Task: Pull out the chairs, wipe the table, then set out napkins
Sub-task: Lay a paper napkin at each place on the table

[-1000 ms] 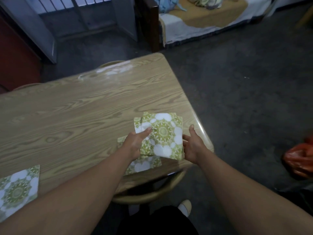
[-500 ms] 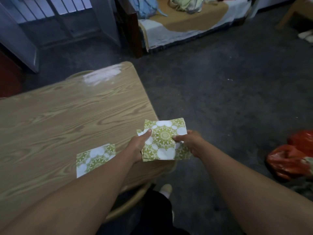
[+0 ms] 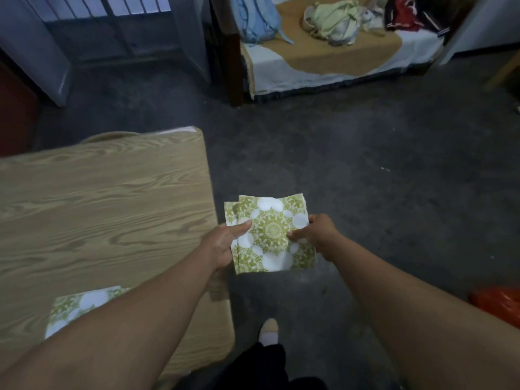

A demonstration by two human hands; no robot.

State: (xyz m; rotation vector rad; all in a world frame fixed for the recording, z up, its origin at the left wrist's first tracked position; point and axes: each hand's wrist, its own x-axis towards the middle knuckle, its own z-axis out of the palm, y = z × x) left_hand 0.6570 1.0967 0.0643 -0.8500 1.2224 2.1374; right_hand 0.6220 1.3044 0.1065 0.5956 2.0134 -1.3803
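Home: eating and sleeping share one room. Wood-grain dining table stands near a bed with a patterned blanket, heaped clothes and a blue backpack on it. Bare dark concrete floor.

The napkins bear a green-and-white medallion print, the desk pale tan woodgrain, the floor dark mottled grey.

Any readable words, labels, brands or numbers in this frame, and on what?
None readable. The napkins held by the left hand and right hand show only a green-and-white pattern, as does the lone napkin on the table. The orange bag is too blurred to tell.
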